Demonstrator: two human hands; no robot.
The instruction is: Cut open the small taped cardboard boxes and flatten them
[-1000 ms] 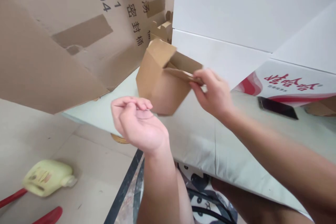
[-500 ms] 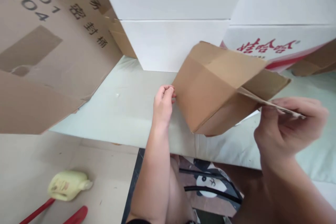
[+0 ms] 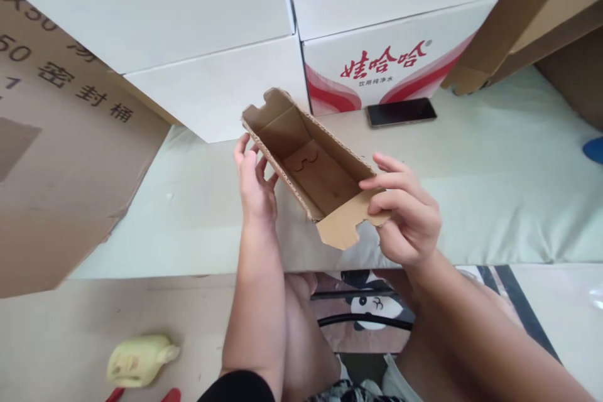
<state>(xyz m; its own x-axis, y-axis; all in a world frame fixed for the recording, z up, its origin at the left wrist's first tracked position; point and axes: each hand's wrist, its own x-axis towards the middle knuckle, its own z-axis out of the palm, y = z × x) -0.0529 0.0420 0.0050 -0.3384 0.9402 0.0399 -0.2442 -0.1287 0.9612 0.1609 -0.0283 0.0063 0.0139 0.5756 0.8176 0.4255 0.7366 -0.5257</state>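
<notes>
A small brown cardboard box [image 3: 325,179] is held tilted above the pale green cloth, its open side facing up toward me. Slots show in its inner panel. My left hand [image 3: 257,179] supports the box at its left end, fingers curled against the outside. At the lower right end, my right hand [image 3: 407,210] grips the notched end flap [image 3: 343,223] between thumb and fingers. That flap is folded outward, while the one at the far left end stands up.
Stacked white cartons [image 3: 400,63] line the back, with a phone [image 3: 402,113] before them. A large brown carton [image 3: 61,157] stands left, another open carton [image 3: 509,25] at the back right. A yellow bottle [image 3: 139,361] lies on the floor.
The small box has turned so its open side faces me. My left hand has moved up to its left end, and my right hand has moved left with the box. The view has shifted right, showing the phone.
</notes>
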